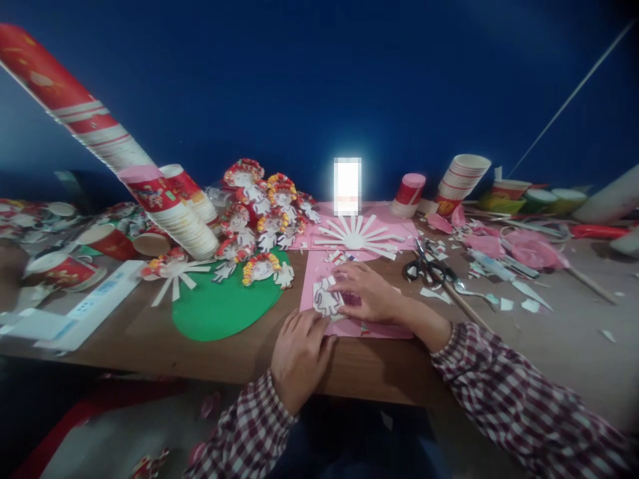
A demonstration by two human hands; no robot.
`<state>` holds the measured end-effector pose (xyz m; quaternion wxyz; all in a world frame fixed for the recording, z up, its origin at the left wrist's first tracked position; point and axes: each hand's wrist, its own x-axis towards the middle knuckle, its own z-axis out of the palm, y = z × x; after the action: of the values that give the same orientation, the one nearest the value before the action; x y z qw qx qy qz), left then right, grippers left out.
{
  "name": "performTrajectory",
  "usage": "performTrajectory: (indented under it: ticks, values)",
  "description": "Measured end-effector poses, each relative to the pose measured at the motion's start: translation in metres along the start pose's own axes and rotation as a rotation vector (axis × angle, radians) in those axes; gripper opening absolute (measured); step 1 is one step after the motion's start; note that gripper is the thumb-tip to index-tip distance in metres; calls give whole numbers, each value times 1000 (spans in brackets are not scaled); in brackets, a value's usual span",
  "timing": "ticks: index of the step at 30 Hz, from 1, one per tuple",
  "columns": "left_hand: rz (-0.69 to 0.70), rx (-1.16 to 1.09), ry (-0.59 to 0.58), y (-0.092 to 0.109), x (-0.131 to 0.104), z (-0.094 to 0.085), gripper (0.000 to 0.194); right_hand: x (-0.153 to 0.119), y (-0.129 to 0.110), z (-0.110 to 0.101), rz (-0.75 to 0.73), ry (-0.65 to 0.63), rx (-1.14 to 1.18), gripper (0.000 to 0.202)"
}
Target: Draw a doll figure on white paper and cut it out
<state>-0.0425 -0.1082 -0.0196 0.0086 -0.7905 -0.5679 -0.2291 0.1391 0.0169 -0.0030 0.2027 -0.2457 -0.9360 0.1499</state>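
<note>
A small white paper cut-out [327, 299] with a dark-outlined figure drawn on it lies over a pink sheet [384, 328] near the table's front edge. My left hand [299, 352] is at its lower left edge, fingers bent and closed on it. From the right, my right hand [372, 293] reaches over, with its fingers at the top of the cut-out and its thumb at the right side. Part of the cut-out is hidden by my fingers. A purple patch [351, 299] shows between the thumb and fingers of my right hand.
Left of my hands lie a green paper oval [229, 309] and several paper dolls [269, 233]. A long stack of red paper cups [150, 193] leans at the left. Behind is a white fan of strips [355, 239]; at right, scissors [429, 269] and paper scraps [529, 305].
</note>
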Motion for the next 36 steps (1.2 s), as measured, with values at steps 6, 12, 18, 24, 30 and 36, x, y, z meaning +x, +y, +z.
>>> performTrajectory:
  ticks: [6, 12, 18, 24, 30, 36]
  values:
    - [-25, -8, 21, -2, -4, 5, 23, -1, 1, 2, 2, -28, -9, 27]
    - [-57, -28, 7, 0, -4, 3, 14, -2, 2, 0, -12, -53, 2, 27]
    - [-53, -39, 8, 0, -3, 4, 16, -1, 3, 1, -31, -47, -3, 26]
    - [-67, -30, 4, -1, -4, 5, 20, -1, 4, 3, -50, -40, -24, 23]
    - [-52, -23, -15, -1, -3, 5, 27, -1, 3, 3, -49, -41, -20, 23]
    - [-40, -20, -17, 0, -2, 3, 25, -1, 1, 2, -47, -39, -4, 23]
